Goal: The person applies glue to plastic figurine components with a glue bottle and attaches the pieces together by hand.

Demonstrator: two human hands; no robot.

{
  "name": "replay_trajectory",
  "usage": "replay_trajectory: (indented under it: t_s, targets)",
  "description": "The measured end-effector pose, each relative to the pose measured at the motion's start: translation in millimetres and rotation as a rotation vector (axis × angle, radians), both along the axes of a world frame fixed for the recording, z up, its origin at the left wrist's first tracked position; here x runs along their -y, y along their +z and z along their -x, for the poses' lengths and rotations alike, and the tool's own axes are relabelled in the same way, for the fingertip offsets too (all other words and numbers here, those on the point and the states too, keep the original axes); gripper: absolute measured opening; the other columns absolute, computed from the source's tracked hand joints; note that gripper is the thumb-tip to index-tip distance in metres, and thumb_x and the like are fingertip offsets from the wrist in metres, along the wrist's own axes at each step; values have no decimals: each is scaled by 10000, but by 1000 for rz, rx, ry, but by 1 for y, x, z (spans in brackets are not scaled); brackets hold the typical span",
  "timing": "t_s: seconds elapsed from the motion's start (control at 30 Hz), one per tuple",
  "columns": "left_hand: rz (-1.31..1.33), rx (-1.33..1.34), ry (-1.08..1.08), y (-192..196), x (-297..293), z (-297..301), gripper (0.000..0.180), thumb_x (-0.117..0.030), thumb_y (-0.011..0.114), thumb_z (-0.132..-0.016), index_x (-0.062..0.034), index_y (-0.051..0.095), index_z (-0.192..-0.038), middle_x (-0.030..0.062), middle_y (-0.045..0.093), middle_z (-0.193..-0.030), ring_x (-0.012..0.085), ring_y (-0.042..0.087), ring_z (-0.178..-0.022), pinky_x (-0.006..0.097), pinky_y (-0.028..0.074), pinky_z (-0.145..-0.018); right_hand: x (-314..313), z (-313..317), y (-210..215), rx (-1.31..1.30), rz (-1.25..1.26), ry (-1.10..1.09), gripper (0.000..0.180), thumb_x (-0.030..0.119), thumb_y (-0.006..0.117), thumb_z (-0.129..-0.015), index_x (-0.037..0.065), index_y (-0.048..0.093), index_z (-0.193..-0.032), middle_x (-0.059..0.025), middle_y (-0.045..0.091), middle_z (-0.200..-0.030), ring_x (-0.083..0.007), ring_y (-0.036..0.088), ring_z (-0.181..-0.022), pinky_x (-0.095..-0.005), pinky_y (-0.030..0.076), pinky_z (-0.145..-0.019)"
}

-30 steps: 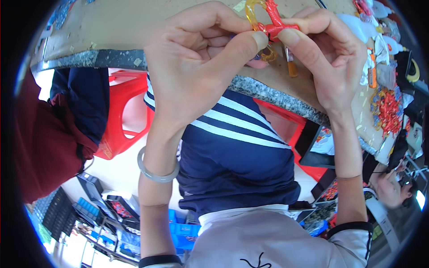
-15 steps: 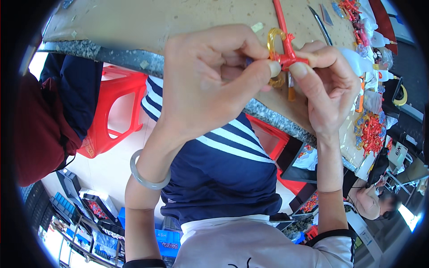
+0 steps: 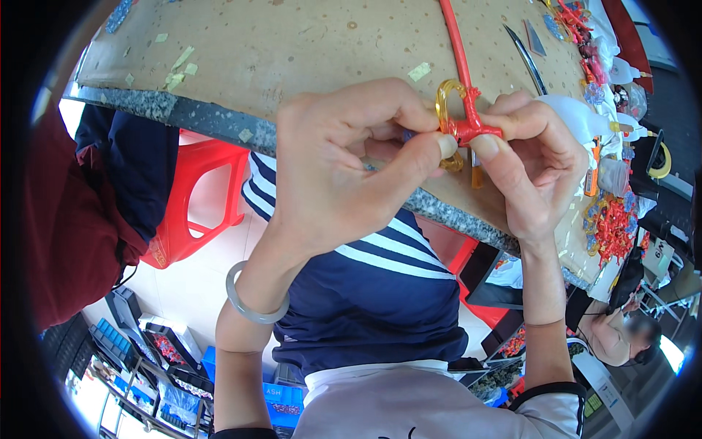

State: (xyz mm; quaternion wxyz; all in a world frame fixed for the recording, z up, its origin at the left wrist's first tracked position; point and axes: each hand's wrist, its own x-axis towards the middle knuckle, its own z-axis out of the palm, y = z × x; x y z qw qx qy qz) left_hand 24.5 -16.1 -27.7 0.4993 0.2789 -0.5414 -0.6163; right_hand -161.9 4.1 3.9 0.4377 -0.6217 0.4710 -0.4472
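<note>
Red piece: above your table, between both hands. Your left hand: pinching one end, beside yellow loop. Your right hand: pinching the opposite end, seemingly for steadiness.

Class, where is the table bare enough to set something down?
Widest: the table beyond the left hand, from pale scraps to red rod, bar one scrap. Narrower: between rod and dark tool. Crowded: the right side, with bottles and a red pile.
</note>
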Motion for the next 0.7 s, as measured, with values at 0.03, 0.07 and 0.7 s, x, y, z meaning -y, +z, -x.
replay_trajectory:
  t_s: [0.03,0.07,0.7]
  targets:
    - [-2,7,5,0,0,0,50,120,601,-824,116,617,-871,134,643,-803,182,675,-744,291,608,-667,1,-1,-2,44,30,-4,105,-65,653,-781,-52,632,-883,-70,589,-814,-82,475,-689,-206,349,-607]
    - [-3,16,11,0,0,0,46,121,603,-822,118,614,-867,137,642,-801,186,676,-743,291,607,-666,2,-2,-4,89,60,-7,123,-104,658,-770,-63,645,-886,-42,581,-759,-37,421,-595,-187,283,-528]
    - [6,35,25,2,-1,-1,55,116,608,-820,113,604,-875,168,647,-838,205,681,-735,297,601,-650,-3,2,-1,-18,-36,-10,120,-7,659,-793,-45,620,-900,-110,595,-867,-139,533,-781,-241,417,-696]
